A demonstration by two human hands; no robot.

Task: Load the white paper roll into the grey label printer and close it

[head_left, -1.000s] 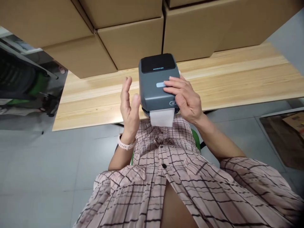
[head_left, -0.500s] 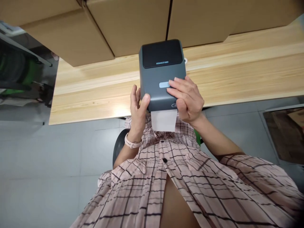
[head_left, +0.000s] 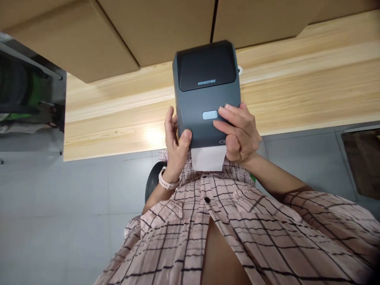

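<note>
A person in a pink checked shirt [head_left: 190, 237] is holding a grey device [head_left: 192, 105] between both hands, over the near part of a wooden table [head_left: 118, 114]. The left hand [head_left: 177, 148] is cupping the device's left side, half open, its thumb lying on the near corner and its other fingers rising along the side, partly hidden; a pale pink wristband [head_left: 166, 182] is circling the wrist below it. The right hand [head_left: 242, 134] is gripping the right side with bent fingers, two fingertips resting on the top. Just left of those fingertips a light blue bar [head_left: 209, 115] is showing, while beyond them a black panel [head_left: 208, 63] is carrying the lettering "NIIMBOT". Between the two hands, a strip of white paper [head_left: 208, 159] is jutting from the device's near edge, toward the wearer. Whether the device's underside is touching the table, one cannot tell. Past the right hand, a small white round item [head_left: 240, 70] is peeking out beside the device. Beyond both hands, cardboard boxes [head_left: 160, 31] are standing on the table.
</note>
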